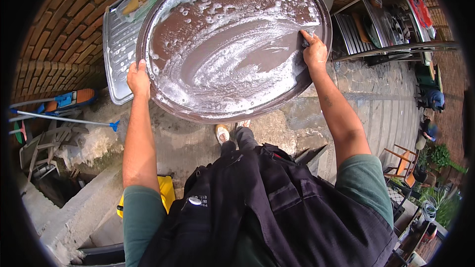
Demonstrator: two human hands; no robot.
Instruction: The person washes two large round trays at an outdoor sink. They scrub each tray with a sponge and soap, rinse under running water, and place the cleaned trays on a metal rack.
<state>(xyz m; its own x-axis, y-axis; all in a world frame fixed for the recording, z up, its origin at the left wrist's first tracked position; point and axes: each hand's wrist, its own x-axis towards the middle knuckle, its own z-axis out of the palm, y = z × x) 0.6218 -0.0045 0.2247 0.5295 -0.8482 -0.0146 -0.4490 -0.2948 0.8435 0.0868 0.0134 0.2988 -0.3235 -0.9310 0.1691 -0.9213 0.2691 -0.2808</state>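
Observation:
A large oval brown tray (237, 48) with a raised rim, covered in soap suds and wiped streaks, lies before me over a ribbed stainless steel drainboard (118, 70). My left hand (139, 79) grips the tray's left rim, thumb on top. Inside the right side of the tray, my right hand (315, 52) presses a small grey scouring pad (306, 42) against the sudsy surface, with the index finger stretched out. A clear plastic container (138, 1) with something yellowish in it stands on the drainboard, beyond the tray's upper left edge.
Brick walls rise at the left and top. A metal rack (386, 26) with dishes stands at the upper right. Brooms (70, 116) and a folded chair lean at the left. A yellow object (167, 192) is by my left arm. Two people are far off at the right, near a wooden chair (402, 161).

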